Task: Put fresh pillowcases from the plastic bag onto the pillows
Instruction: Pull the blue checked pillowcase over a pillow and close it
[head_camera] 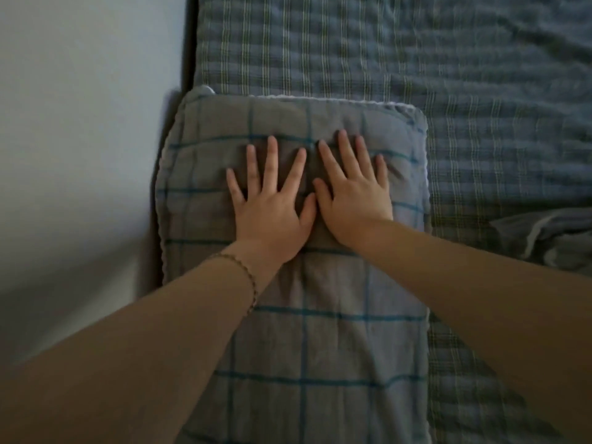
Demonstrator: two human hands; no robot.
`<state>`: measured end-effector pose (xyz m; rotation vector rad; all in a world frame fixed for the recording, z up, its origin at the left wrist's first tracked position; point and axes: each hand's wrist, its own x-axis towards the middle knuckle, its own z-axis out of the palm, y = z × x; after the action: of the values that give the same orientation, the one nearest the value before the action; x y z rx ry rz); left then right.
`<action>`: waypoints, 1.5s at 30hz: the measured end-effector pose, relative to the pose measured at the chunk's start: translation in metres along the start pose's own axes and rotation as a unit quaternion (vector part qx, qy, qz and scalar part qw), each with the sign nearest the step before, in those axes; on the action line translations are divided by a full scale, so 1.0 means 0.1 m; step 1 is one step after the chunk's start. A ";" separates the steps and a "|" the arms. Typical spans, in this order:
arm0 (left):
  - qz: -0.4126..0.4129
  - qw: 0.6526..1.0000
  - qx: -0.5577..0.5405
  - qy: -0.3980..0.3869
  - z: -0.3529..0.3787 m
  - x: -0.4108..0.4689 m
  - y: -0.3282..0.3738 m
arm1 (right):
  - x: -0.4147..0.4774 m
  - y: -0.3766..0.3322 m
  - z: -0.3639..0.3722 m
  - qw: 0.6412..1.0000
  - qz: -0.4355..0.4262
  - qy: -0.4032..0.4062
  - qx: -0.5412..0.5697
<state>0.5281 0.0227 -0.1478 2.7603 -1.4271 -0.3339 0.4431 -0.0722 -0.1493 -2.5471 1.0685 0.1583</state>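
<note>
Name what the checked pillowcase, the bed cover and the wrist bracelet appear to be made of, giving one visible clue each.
Pillowcase: woven cloth, probably cotton, matte; soft creases. Bed cover: puckered woven fabric, matte; rippled surface. Bracelet: likely metal chain; small links, faint sheen, though blur leaves it open.

Counted in view: 1 pillow. 2 hands are seen: 1 left hand, 1 right hand. 1 bracelet, 1 plaid bedsheet, 1 crumpled grey cloth are logged.
</note>
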 end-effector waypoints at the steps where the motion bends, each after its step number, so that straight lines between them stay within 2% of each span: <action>1: -0.004 1.000 0.017 -0.002 0.07 0.10 -0.03 | 0.10 0.03 0.08 1.000 -0.002 -0.002 -0.014; 5: -0.003 0.999 0.040 0.001 0.15 0.32 -0.04 | 0.38 0.07 0.13 0.999 -0.003 0.004 -0.040; 7: 0.005 1.000 0.025 0.015 0.15 0.12 -0.02 | 0.19 0.01 0.14 1.000 0.006 0.015 -0.004; 11: 0.038 0.999 0.007 0.017 0.12 -0.89 -0.05 | -1.11 -0.18 0.27 0.994 0.049 0.018 0.098; 14: 0.045 0.998 0.032 0.001 0.16 -1.50 -0.12 | -1.77 -0.21 0.52 0.997 0.041 0.025 0.066; 17: 0.053 0.996 0.077 -0.009 0.36 -1.28 -0.18 | -1.50 -0.15 0.73 0.997 0.045 0.044 0.031; 21: 0.024 0.997 0.078 -0.016 0.38 -0.98 -0.16 | -1.24 -0.18 0.73 0.995 0.082 0.061 0.004; 25: 0.025 0.999 0.007 0.029 0.27 -1.75 -0.18 | -1.97 -0.28 0.72 0.996 0.057 0.055 0.033; 29: 0.002 0.998 0.028 -0.051 0.52 -2.67 -0.48 | -2.82 -0.31 0.94 0.998 0.005 -0.060 0.024; 32: -0.004 0.997 0.041 -0.071 0.59 -2.57 -0.50 | -2.73 -0.29 0.98 0.998 -0.002 -0.067 0.005; 34: -0.018 0.992 0.040 -0.121 0.48 -2.53 -0.42 | -2.68 -0.29 0.94 0.998 0.003 -0.069 0.009; 35: -0.044 0.987 0.049 -0.146 0.36 -2.51 -0.34 | -2.72 -0.27 0.83 0.995 0.023 -0.091 0.021; 37: -0.118 0.958 0.086 -0.247 0.05 -2.40 -0.11 | -2.82 -0.11 0.55 0.984 0.091 -0.150 0.010; 39: -0.142 0.912 0.111 -0.369 -0.24 -2.24 0.13 | -2.99 0.13 0.28 0.922 0.217 -0.316 0.052; 40: -0.131 0.888 0.105 -0.428 -0.40 -2.14 0.31 | -3.11 0.25 0.15 0.884 0.257 -0.381 0.091; 41: -0.094 0.873 0.082 -0.472 -0.59 -2.07 0.53 | -3.25 0.36 -0.06 0.860 0.268 -0.416 0.122; 43: -0.017 0.870 0.047 -0.490 -0.86 -2.03 0.94 | -3.48 0.56 -0.50 0.870 0.227 -0.403 0.168; 45: 0.043 0.898 0.022 -0.437 -1.02 -2.09 1.41 | -3.76 0.86 -0.91 0.892 0.231 -0.320 0.221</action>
<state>0.3174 0.1005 0.0054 2.6451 -1.6523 -1.7132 0.1135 0.0883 0.0006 -1.6138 1.2225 0.7311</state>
